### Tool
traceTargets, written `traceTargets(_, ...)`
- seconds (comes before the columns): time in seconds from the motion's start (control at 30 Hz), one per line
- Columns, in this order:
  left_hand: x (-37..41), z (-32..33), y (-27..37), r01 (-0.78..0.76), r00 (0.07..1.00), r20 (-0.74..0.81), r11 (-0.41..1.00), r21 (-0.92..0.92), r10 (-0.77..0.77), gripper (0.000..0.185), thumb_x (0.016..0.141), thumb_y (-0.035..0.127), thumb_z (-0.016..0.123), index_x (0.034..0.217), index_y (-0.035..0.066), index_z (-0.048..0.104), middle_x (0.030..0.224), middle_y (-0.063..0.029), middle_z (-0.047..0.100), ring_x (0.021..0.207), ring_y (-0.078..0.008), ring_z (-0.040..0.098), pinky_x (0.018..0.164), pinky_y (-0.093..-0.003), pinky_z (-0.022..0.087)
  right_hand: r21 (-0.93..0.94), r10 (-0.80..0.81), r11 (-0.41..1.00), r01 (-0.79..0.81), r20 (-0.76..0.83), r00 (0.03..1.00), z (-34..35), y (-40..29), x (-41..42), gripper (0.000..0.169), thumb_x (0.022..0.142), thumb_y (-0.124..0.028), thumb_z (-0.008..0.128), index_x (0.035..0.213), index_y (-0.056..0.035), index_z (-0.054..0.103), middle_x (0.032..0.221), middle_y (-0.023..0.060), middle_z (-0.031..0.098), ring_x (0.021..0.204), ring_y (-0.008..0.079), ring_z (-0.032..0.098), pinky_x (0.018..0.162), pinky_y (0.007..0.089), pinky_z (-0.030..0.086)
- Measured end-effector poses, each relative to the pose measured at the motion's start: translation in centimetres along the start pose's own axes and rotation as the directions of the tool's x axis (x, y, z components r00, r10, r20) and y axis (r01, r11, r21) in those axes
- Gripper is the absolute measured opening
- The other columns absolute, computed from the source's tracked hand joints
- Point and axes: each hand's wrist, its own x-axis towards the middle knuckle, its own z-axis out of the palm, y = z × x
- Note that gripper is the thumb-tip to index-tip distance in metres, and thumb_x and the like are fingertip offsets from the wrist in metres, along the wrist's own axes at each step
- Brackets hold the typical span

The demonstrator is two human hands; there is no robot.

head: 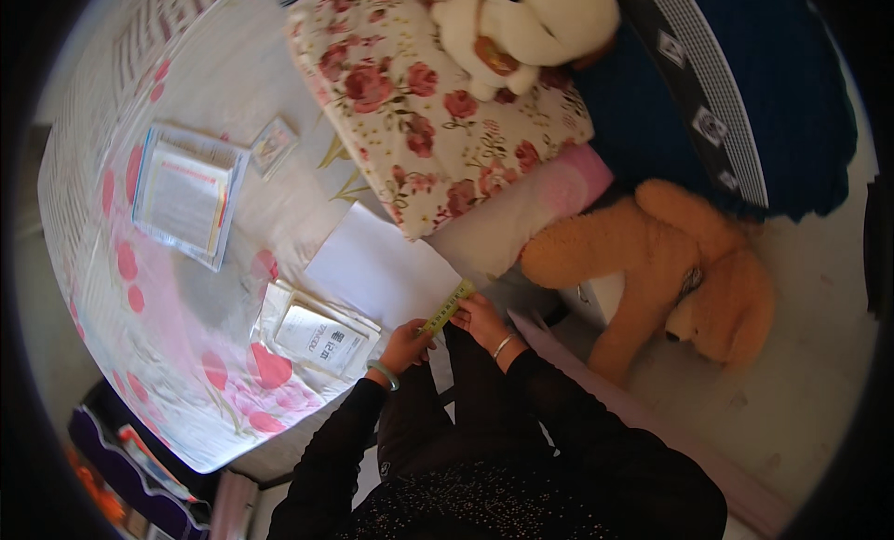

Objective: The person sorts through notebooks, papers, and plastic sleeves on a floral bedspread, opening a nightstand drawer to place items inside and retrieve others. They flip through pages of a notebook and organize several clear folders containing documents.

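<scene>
Between my hands a short yellow-green tape or ruler strip (447,308) with dark markings is stretched, lying along the near edge of a blank white sheet of paper (384,264). My left hand (408,348), with a pale green bangle at its wrist, grips the strip's lower left end. The upper right end is pinched in my right hand (482,320), which has a silver bracelet at the wrist. Left of the paper, close to my left hand, lies a small stack of notebooks (325,341) with printed covers.
Farther left on the flowered tablecloth (202,295) lie a stack of books (187,198) and a small picture card or packet (272,147). A rose-patterned cushion (433,135) bears a cream plush toy (531,30). A brown teddy bear (649,261) lies at the right.
</scene>
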Motion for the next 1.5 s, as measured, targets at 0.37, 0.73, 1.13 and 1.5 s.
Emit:
traceTargets(0.37, 9.4, 12.6, 0.8, -0.033, 0.971, 0.231, 0.925, 0.379, -0.060, 0.023, 0.082, 0.018, 0.050, 0.098, 0.003, 0.055, 0.069, -0.0067, 0.060, 0.049, -0.0125, 0.055, 0.041, -0.0246, 0.043, 0.355, -0.085, 0.926, 0.128, -0.133, 0.987, -17.3, 3.6, -0.4, 0.010, 0.085, -0.010, 0.049, 0.094, -0.0070, 0.053, 0.091, 0.0062, 0.057, 0.082, 0.0186, 0.057, 0.072, 0.0306, 0.048)
traceTargets(0.73, 25.5, 27.6, -2.6, -0.447, 0.894, 0.383, 0.383, 0.808, 0.234, 0.021, 0.079, 0.012, 0.048, 0.092, 0.001, 0.058, 0.089, -0.0215, 0.059, 0.086, -0.0375, 0.055, 0.076, -0.0428, 0.043, 0.700, -0.163, 0.542, 0.465, -0.455, 0.875, -38.7, 0.7, 7.0, 0.011, 0.084, -0.009, 0.050, 0.093, -0.0044, 0.053, 0.092, 0.0068, 0.056, 0.085, 0.0199, 0.055, 0.073, 0.0324, 0.048)
traceTargets(1.13, 29.6, 27.7, -4.6, -0.426, 0.810, 0.343, 0.073, 0.902, 0.476, 0.018, 0.078, 0.012, 0.049, 0.085, 0.000, 0.061, 0.088, -0.0215, 0.059, 0.087, -0.0367, 0.056, 0.078, -0.0431, 0.042, 0.111, 0.022, 0.993, 0.036, -0.481, 0.876, -40.4, -1.7, 9.1, 0.021, 0.082, -0.013, 0.057, 0.100, -0.0035, 0.051, 0.086, 0.0078, 0.057, 0.075, 0.0193, 0.059, 0.069, 0.0316, 0.052)
traceTargets(1.5, 27.9, 28.0, -3.0, -0.434, 0.882, 0.409, 0.066, 0.898, 0.236, 0.016, 0.074, 0.010, 0.053, 0.084, 0.000, 0.062, 0.082, -0.0220, 0.060, 0.081, -0.0369, 0.058, 0.071, -0.0433, 0.045, 0.422, -0.194, 0.870, 0.253, -0.178, 0.965, -46.1, 6.1, 12.5, 0.022, 0.080, -0.003, 0.054, 0.101, -0.0025, 0.049, 0.076, 0.0089, 0.058, 0.054, 0.0153, 0.054, 0.048, 0.0255, 0.046)
